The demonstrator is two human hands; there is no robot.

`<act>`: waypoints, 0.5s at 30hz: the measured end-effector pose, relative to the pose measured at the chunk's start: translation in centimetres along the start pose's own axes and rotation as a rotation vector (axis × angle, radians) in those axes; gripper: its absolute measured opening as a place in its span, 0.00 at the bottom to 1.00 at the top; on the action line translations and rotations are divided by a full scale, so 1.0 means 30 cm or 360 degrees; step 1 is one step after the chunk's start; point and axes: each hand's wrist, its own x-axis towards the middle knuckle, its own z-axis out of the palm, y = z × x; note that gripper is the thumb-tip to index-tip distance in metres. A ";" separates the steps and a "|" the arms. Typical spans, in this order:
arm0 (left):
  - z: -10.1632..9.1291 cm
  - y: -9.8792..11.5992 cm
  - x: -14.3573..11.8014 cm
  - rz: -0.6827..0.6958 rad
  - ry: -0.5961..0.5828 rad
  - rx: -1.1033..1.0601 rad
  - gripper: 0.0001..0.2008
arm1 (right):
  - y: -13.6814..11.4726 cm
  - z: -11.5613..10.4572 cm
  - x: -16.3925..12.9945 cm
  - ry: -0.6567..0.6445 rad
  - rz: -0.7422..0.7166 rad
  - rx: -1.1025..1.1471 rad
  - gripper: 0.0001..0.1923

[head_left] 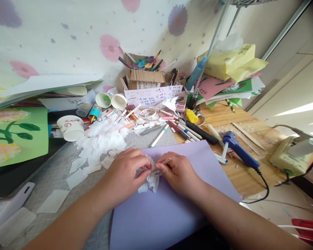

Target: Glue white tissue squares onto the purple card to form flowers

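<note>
Pinching crumpled white tissue [150,177] over a lilac paper sheet [172,205] on a cluttered craft table [240,173].

Sitting at far left, a green flower painting [15,135] and a paper cup [70,127]; spreading beside them, a pile of torn tissue pieces [101,142]; pressing together at centre, left hand [126,175] gripping the tissue wad, right hand [178,173] closing fingertips on a thin wooden stick [165,161] touching that wad; lying beyond, scattered markers [159,130]; resting at right, a blue glue gun [240,150] on the wood.

Open lavender sheet [177,208] near; pens [172,126] and glue gun [240,151] (corded) beyond.
</note>
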 end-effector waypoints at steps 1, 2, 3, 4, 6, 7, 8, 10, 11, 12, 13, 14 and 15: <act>0.002 0.000 0.000 0.0006 -0.0024 0.0006 0.02 | 0.004 0.000 0.000 0.0015 0.0054 0.0055 0.13; 0.004 0.000 0.000 0.0018 -0.0047 0.0017 0.02 | 0.008 -0.001 0.000 0.0040 0.0114 0.0124 0.13; 0.004 -0.001 0.000 0.0037 -0.0065 0.0030 0.02 | 0.012 -0.003 0.000 0.0079 0.0184 0.0207 0.13; 0.004 -0.001 0.000 0.0060 -0.0080 0.0043 0.03 | 0.015 -0.005 -0.001 0.0130 0.0263 0.0301 0.14; 0.001 0.000 -0.001 0.0095 -0.0094 0.0064 0.04 | 0.018 -0.010 -0.004 0.0235 0.0405 0.0482 0.15; -0.001 0.000 -0.002 0.0106 -0.0097 0.0071 0.04 | 0.019 -0.013 -0.006 0.0267 0.0447 0.0541 0.15; -0.002 0.000 -0.002 0.0115 -0.0100 0.0077 0.05 | 0.019 -0.014 -0.007 0.0275 0.0463 0.0572 0.15; -0.005 -0.001 -0.004 0.0126 -0.0108 0.0088 0.05 | 0.017 -0.014 -0.008 0.0244 0.0422 0.0562 0.14; -0.005 -0.001 -0.004 0.0129 -0.0110 0.0092 0.05 | 0.015 -0.013 -0.007 0.0212 0.0383 0.0523 0.14; -0.005 -0.001 -0.004 0.0130 -0.0110 0.0094 0.05 | 0.014 -0.011 -0.006 0.0176 0.0340 0.0468 0.14; -0.005 -0.001 -0.004 0.0130 -0.0111 0.0095 0.05 | 0.012 -0.009 -0.004 0.0140 0.0298 0.0406 0.13; -0.004 -0.002 -0.004 0.0130 -0.0112 0.0095 0.05 | 0.011 -0.007 -0.002 0.0105 0.0265 0.0344 0.13; -0.003 -0.002 -0.004 0.0130 -0.0112 0.0093 0.05 | 0.009 -0.005 0.000 0.0075 0.0240 0.0291 0.13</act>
